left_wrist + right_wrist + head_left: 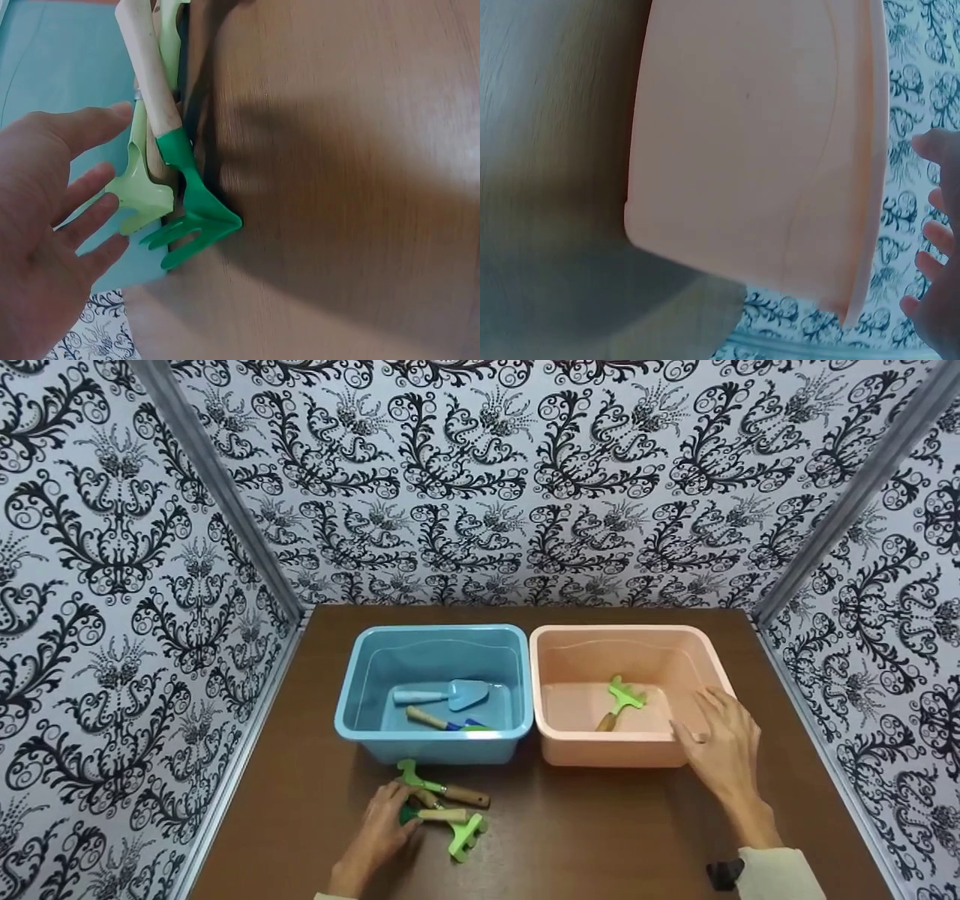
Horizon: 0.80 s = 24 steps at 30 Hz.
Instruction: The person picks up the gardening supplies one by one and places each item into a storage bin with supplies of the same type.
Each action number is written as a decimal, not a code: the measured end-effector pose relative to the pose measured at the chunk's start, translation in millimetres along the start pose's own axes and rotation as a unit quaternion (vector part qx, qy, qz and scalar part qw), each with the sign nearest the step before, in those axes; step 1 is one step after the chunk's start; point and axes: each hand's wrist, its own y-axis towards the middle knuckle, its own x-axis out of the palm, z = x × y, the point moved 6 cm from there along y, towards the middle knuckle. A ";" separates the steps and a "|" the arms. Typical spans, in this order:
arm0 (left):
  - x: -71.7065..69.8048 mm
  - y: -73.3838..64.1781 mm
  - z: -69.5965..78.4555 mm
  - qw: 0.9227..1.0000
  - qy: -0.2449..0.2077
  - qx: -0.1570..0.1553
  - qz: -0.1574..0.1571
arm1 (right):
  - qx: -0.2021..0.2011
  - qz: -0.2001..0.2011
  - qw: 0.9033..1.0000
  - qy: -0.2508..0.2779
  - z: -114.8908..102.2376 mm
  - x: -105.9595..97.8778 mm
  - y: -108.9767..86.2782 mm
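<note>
Left hand, fingers parted and empty, is held with the dark-green rake at three o'clock; its wooden handle is probably best pinched mid-length, clear of light-green rakes.

Tools in tubs; others before

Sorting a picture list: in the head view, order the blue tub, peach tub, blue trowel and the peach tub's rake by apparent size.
1. Peach tub and blue tub: too alike to rank
2. Blue trowel
3. Green rake in the peach tub
</note>
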 end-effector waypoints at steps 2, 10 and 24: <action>-2.5 -0.9 4.3 1.000 0.018 0.016 0.018 | 0.015 -0.009 1.000 -0.001 6.3 -2.2 0.2; -0.4 -1.3 14.6 0.997 0.025 0.059 0.034 | 0.058 -0.028 0.998 -0.006 28.0 -11.0 1.1; 26.4 3.5 18.3 0.996 0.036 0.020 -0.077 | 0.132 -0.111 0.981 0.084 47.5 -2.9 1.6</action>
